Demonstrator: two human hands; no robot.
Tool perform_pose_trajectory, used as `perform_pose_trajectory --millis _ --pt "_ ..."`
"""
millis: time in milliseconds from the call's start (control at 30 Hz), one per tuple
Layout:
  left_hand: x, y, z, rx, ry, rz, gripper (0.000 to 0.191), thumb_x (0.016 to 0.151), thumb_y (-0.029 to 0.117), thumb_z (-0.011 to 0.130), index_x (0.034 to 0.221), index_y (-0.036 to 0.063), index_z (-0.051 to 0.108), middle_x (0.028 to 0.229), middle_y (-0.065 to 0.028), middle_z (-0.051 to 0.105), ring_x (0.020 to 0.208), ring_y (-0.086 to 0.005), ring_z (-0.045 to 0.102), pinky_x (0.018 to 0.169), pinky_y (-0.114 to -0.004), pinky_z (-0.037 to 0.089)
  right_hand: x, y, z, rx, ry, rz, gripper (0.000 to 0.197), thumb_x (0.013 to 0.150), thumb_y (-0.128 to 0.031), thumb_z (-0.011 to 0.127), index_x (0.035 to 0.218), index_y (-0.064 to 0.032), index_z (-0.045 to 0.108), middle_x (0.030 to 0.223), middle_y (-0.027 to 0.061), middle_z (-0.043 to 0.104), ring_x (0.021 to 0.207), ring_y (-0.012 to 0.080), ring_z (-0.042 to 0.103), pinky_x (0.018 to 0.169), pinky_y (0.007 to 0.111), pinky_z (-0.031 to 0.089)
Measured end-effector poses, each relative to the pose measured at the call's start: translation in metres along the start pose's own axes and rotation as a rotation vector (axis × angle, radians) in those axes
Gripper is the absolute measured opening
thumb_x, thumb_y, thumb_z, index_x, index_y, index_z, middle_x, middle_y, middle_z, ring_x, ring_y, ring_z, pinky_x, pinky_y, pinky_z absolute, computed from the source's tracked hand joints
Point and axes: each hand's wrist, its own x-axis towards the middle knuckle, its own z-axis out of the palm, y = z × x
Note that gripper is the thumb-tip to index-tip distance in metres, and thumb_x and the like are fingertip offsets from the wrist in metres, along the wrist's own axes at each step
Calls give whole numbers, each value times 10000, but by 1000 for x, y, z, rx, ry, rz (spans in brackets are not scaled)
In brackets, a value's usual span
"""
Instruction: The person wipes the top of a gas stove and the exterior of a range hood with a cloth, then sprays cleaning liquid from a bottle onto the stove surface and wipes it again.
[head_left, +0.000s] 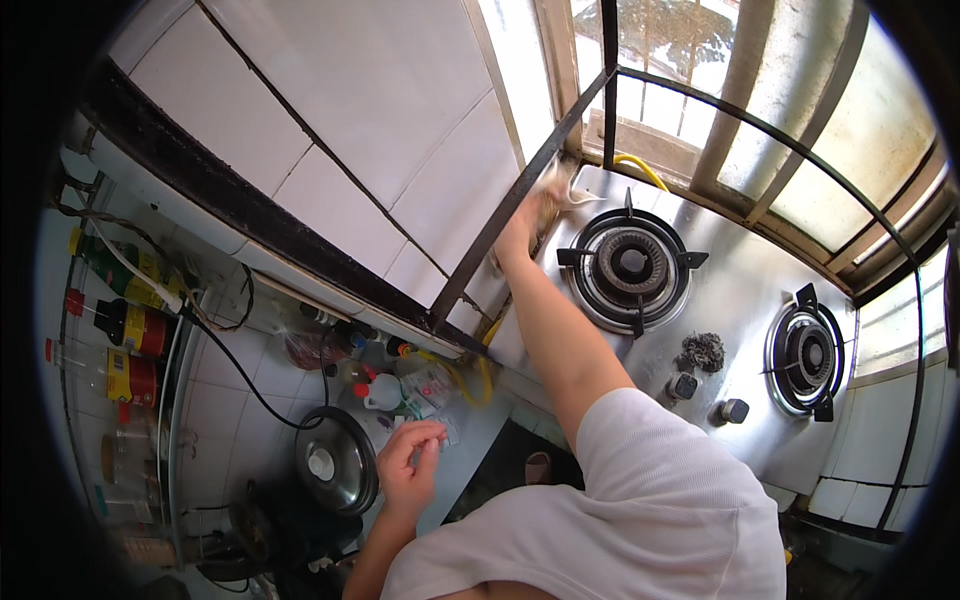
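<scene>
My right hand (529, 217) reaches to the far left corner of the stainless steel gas stove (720, 292), holding a pale cloth (559, 191) by the tiled wall; hand and cloth are blurred. Near that arm is the left burner (632, 261) with its black pan support. A steel wool scourer (703, 351) lies on the stove near two control knobs (682, 385). My left hand (411, 461) is raised with curled fingers and nothing visible in it, beside a round metal lid (337, 461).
A black metal frame (517, 195) crosses above the stove's left edge. A yellow hose (484, 382) runs below the tiled ledge. Bottles (131, 326) stand on a rack at left, and a black cable (247, 382) hangs near the lid. The right burner (810, 356) sits by the windows.
</scene>
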Motion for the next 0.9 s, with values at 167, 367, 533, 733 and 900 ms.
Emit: perform_pose_trajectory --millis 167,367,533,733,900 --pt "2 1 4 2 -27 7 125 823 -52 522 919 -26 597 907 -115 612 783 -160 599 692 -244 479 -12 100 -6 278 -131 568 846 890 -625 242 1411 25 94 1472 237 96 1362 352 132 1106 424 126" --pt "-5 3 -20 16 10 10 124 852 -52 480 926 -36 578 945 -114 586 818 -146 583 753 -263 489 -41 -18 15 -112 -149 -367 769 894 -462 379 1403 44 103 1456 263 100 1359 380 103 1108 423 85" --pt "6 9 -12 -24 43 37 108 822 -42 534 902 -27 605 880 -114 621 768 -165 605 692 -249 477 25 -85 3 -24 -101 -650 672 896 -384 440 1357 72 263 1408 301 236 1339 407 155 1102 442 88" --pt "11 7 -3 11 -108 52 120 851 -45 486 927 -42 578 934 -122 589 801 -153 592 739 -264 489 -11 84 -4 -221 -175 -12 728 912 -481 311 1407 -20 41 1449 298 10 1351 428 32 1093 500 50" --pt "-1 11 -17 59 -56 10 122 851 -45 486 927 -41 582 927 -116 593 803 -150 589 740 -260 484 -22 -65 4 -287 -300 -778 613 852 -329 432 1371 -31 300 1393 284 253 1312 451 176 1077 512 124"
